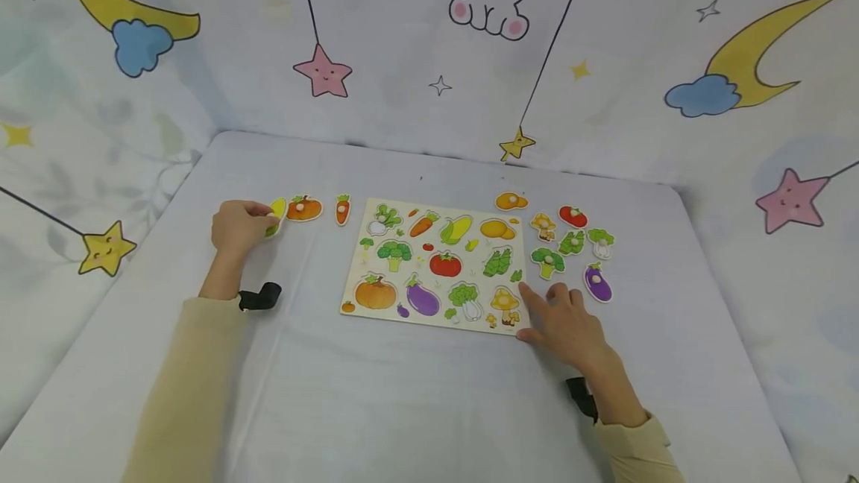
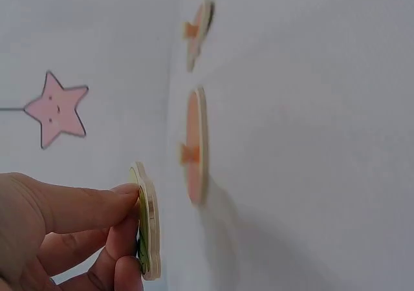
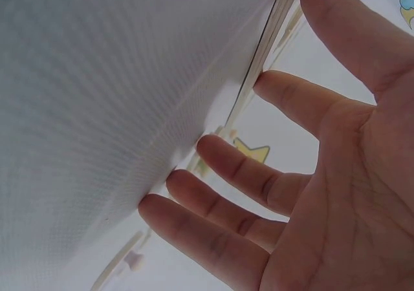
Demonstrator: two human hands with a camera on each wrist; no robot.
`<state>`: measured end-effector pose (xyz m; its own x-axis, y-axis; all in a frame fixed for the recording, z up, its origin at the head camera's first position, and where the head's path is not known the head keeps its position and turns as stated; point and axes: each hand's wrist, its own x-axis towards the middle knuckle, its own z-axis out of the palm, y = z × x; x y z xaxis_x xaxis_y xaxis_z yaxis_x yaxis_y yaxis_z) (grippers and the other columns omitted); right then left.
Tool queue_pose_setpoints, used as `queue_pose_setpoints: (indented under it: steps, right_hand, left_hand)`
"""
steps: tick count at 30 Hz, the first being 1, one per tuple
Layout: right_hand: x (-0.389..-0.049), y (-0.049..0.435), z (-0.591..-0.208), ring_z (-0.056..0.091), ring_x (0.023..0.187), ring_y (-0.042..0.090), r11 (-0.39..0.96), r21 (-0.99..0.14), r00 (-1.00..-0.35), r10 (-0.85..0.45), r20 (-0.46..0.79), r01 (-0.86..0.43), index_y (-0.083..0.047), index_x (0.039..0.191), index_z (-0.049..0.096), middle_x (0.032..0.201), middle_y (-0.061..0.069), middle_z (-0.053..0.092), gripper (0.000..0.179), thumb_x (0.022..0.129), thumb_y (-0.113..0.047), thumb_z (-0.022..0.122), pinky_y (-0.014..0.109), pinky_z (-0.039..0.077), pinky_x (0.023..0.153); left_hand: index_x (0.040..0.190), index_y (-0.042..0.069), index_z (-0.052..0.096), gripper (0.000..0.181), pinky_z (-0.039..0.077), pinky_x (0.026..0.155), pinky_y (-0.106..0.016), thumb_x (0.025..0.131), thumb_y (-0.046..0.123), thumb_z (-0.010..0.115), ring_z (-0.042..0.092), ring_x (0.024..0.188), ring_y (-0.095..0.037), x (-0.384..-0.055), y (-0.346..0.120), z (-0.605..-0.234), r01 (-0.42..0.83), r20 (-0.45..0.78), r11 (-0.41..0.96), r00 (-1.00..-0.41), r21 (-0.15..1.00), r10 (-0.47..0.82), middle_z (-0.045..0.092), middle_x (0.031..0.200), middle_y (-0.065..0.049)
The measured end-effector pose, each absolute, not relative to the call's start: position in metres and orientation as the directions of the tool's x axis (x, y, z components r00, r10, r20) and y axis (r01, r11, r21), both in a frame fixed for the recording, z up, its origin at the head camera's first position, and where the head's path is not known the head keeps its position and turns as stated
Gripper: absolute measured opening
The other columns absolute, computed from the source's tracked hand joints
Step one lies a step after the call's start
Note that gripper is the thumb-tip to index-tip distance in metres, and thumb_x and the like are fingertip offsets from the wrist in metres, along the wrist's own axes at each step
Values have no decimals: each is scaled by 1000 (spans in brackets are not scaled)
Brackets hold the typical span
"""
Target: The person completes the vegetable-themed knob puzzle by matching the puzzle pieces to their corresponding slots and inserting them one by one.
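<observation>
The left hand [image 1: 241, 228] pinches the corn piece [image 1: 278, 207] between thumb and fingers, probably by its knob, though the fingers hide this. The pumpkin piece [image 1: 305, 209] lies just beside these fingers, knob upward, which should make it easy to take. The right hand [image 1: 569, 328] has its fingers spread wide; index finger and thumb touch the edge of the board [image 1: 362, 268], likely to keep it steady on the worktop [image 1: 389, 401].

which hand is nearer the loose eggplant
Right. The right hand is just left of the loose eggplant, on the near side; the left hand is much farther left, past the board, pinching the corn piece.
</observation>
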<state>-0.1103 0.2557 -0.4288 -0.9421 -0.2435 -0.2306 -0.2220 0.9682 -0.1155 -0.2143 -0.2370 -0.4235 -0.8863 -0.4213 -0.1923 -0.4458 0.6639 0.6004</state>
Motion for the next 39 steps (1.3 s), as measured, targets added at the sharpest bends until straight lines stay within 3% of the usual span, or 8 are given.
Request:
queue_pose_setpoints:
  steps: [5,10,20,26,34,39]
  right_hand:
    - [-110,257,-428,45,102,38,971,-110,-943,-233,-239,-212,-20,149,43,121,24,47,80,80,-42,78,41,54,60]
    - [-110,258,-428,45,101,37,969,-111,-943,-239,-233,-219,-19,149,43,120,24,47,80,80,-42,77,39,53,59]
    - [-111,257,-428,45,100,37,965,-112,-942,-256,-217,-237,-18,148,45,119,23,47,78,81,-43,77,36,50,56]
    - [-112,256,-430,45,99,36,965,-109,-942,-258,-215,-239,-19,148,45,119,23,47,78,80,-44,77,35,50,55]
    - [-111,256,-430,44,100,36,969,-101,-944,-242,-223,-224,-20,148,45,119,22,47,79,80,-44,77,36,51,57]
    - [-109,256,-429,44,99,36,967,-105,-947,-251,-200,-234,-19,147,46,118,23,47,78,80,-43,77,36,51,57]
  left_hand:
    - [112,2,71,28,45,69,-32,89,18,67,64,95,-32,-228,-186,-409,-326,-127,697,-938,639,-323,70,110,-20]
    - [109,6,74,25,44,62,-28,88,18,69,67,88,-28,-239,-124,-404,-190,-87,728,-980,659,-178,73,103,-14]
    - [101,9,76,17,40,48,-23,88,17,67,66,71,-22,-249,-24,-418,-24,-54,720,-998,693,19,74,95,-7]
    - [101,10,77,17,42,45,-23,89,15,66,67,68,-22,-253,4,-434,30,-28,752,-998,659,64,75,98,-7]
    - [98,11,76,18,54,61,-31,88,12,62,68,78,-21,-260,24,-447,45,-36,822,-996,567,79,75,98,-4]
    - [100,12,76,19,53,54,-32,89,12,60,67,79,-23,-261,30,-448,30,-59,843,-995,538,74,75,100,-4]
